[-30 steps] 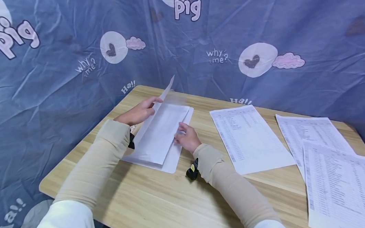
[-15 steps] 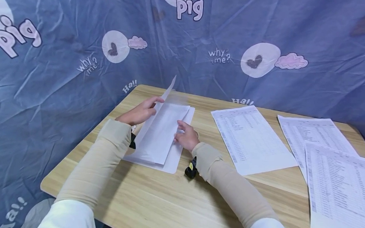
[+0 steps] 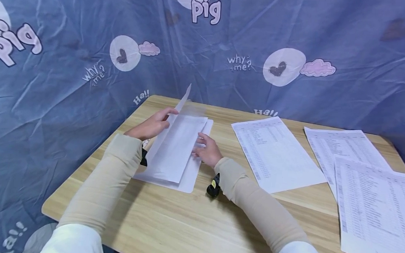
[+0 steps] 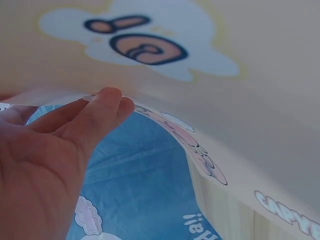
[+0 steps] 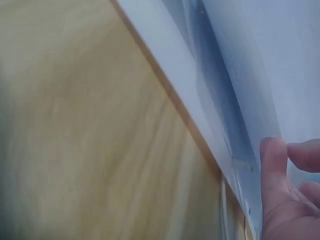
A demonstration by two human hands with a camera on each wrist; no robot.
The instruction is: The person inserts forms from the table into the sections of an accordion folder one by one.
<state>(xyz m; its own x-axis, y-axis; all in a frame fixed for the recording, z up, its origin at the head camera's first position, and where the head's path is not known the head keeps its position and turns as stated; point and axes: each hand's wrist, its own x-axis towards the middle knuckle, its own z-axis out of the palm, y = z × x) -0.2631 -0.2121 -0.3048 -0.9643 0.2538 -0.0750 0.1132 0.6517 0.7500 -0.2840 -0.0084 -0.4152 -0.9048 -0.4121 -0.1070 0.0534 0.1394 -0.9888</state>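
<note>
An open folder [image 3: 187, 183] lies near the table's left side, its cover [image 3: 182, 101] raised and leaning left. That cover's outside carries a cartoon print [image 4: 149, 49], seen in the left wrist view. My left hand [image 3: 151, 124] grips the cover's outer edge between thumb and fingers. Inside lies a white sheet [image 3: 179, 148], with a clear plastic leaf [image 3: 194, 109] showing behind its top. My right hand [image 3: 208, 151] pinches the sheet's right edge, thumb and finger tips close together in the right wrist view. Part of the right fingers is hidden by the sheet.
A printed sheet [image 3: 278, 157] lies on the wooden table [image 3: 183, 225] right of the folder. Farther right, one printed sheet [image 3: 346, 145] is partly covered by another sheet [image 3: 378, 212]. A blue patterned cloth [image 3: 205, 65] hangs behind the table.
</note>
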